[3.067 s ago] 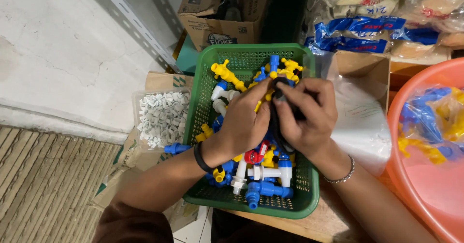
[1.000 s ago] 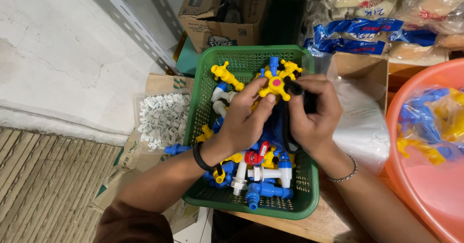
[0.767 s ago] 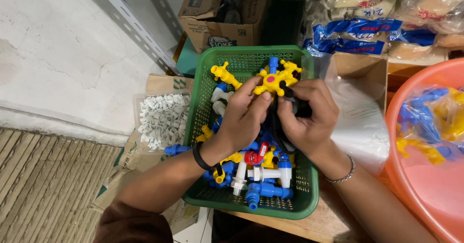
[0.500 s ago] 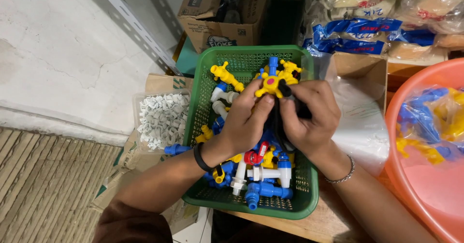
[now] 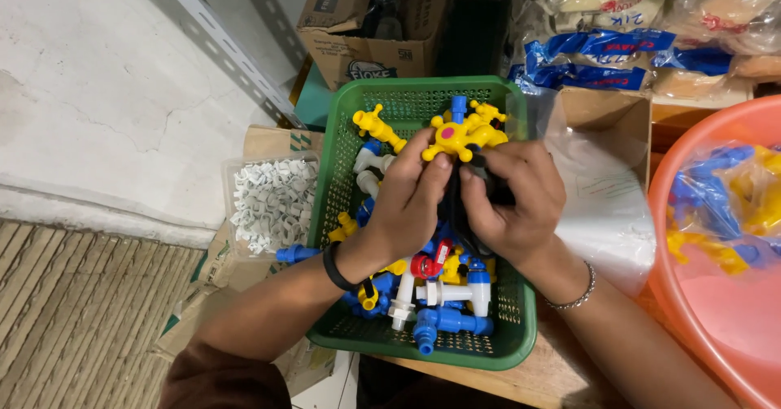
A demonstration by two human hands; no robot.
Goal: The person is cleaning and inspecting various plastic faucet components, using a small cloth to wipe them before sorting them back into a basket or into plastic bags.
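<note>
Yellow plastic catches our eye first in the head view: a yellow tap handle (image 5: 462,137) with a pink centre dot sits at the fingertips of both hands, above the far half of the green basket (image 5: 521,328). Our left hand (image 5: 411,202) has its grip pinched on the near edge of the handle, thumb and forefinger pressed against it. Our right hand (image 5: 512,197) is clenched around a dark part (image 5: 488,183) just under the handle; we cannot tell exactly what that part is, as the fingers hide most of it. The two hands touch each other over the middle of the basket.

Inside the basket we see blue, white and yellow plastic taps (image 5: 443,295) piled loosely, and a second yellow handle (image 5: 376,126) near the far left corner. The basket rests on the wooden desk (image 5: 553,376). To its left lies a clear box of small white clips (image 5: 272,202) on cardboard. To the right, an orange tub (image 5: 708,295) holds a bag of blue and yellow parts (image 5: 732,197). A clear plastic bag (image 5: 602,206) lies between basket and tub.
</note>
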